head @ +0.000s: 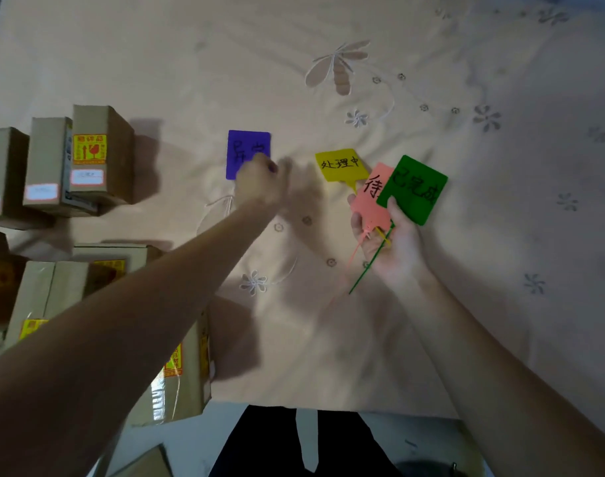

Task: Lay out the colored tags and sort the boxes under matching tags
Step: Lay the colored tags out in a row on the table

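Note:
A purple tag (pixel 246 146) lies on the beige bedsheet, and my left hand (pixel 259 182) rests on its lower edge, fingers pinched on it. My right hand (pixel 392 239) holds a fan of tags by their stems: a yellow tag (pixel 340 164), a pink tag (pixel 371 197) and a green tag (pixel 412 189) on top. All tags carry black handwritten characters. Several brown cardboard boxes (pixel 98 153) with yellow stickers stand at the left, and more boxes (pixel 177 366) sit under my left forearm.
The embroidered bedsheet (pixel 363 80) spreads flat to the right and far side. The bed's near edge (pixel 328 409) runs along the bottom, with dark trousers (pixel 294 442) below it.

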Available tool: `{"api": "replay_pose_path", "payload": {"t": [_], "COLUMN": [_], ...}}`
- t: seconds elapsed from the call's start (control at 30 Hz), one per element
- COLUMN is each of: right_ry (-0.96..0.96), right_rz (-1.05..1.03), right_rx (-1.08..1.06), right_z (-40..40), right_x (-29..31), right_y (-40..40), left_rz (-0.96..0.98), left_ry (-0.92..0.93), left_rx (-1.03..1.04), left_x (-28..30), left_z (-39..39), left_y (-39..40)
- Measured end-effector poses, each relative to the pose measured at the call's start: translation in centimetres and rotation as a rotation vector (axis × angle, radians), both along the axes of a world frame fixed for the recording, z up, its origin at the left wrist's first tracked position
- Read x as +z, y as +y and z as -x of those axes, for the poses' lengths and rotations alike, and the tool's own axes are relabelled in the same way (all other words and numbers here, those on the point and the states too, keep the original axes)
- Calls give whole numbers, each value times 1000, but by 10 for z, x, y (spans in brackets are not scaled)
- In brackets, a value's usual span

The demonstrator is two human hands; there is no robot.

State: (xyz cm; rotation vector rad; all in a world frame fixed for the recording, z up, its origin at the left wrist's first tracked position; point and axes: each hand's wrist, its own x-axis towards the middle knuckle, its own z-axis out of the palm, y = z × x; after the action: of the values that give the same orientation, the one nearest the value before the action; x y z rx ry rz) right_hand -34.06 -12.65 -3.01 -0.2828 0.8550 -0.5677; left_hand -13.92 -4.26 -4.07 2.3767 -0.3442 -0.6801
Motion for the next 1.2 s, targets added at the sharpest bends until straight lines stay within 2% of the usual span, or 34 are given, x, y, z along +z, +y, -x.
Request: {"api": "replay_pose_path", "payload": {"t": [0.1, 0.17, 0.23, 0.4, 0.53, 0.6, 0.63, 0.7, 0.73, 0.8, 0.83, 0.87, 0.9, 1.0, 1.03, 1.1, 1.2], "right_ry": [17, 33, 70, 194, 302, 311, 304, 285, 270, 260, 281, 308, 338, 432, 476, 548, 522], "right_rz": [-35, -38, -40, -57, -12, 15, 34, 87, 98, 94, 99, 118, 151, 264, 310, 372, 315], "right_rx": [63, 122, 134, 10, -106, -131, -132, -123, -113, -71, -42, -11, 24, 145, 179, 180, 105], "right_z": [1, 6, 19, 89, 162, 188, 198, 213, 218, 221, 222, 225, 226, 230, 232, 239, 261], "right_x": [1, 1, 0, 0, 1, 2, 3, 8, 11, 16, 18, 19, 20, 22, 23, 24, 26], "right_y": [12, 18, 16, -15, -52, -74, -85, -106, -115, -131, -138, -144, -148, -155, -157, -164, -179], "left_rz": [175, 264, 322, 442, 499, 440, 320, -19, -115, -115, -67, -3, 62, 177, 183, 201, 300], "left_ry": [674, 838, 825, 759, 794, 752, 615, 215, 23, -297, -381, -369, -260, 286, 365, 407, 534], "left_rx": [21, 137, 205, 196, 251, 263, 216, 80, 16, -106, -168, -237, -310, -408, -425, -416, -256], "left_x": [12, 9, 4, 8, 3, -2, -7, -17, -16, -10, -5, 0, 7, 33, 37, 37, 33], "left_z": [43, 64, 76, 85, 102, 114, 118, 126, 134, 155, 169, 185, 201, 254, 269, 294, 307], "left_y": [-22, -34, -44, -86, -124, -138, -141, -140, -136, -133, -135, -141, -150, -184, -194, -210, -228]}}
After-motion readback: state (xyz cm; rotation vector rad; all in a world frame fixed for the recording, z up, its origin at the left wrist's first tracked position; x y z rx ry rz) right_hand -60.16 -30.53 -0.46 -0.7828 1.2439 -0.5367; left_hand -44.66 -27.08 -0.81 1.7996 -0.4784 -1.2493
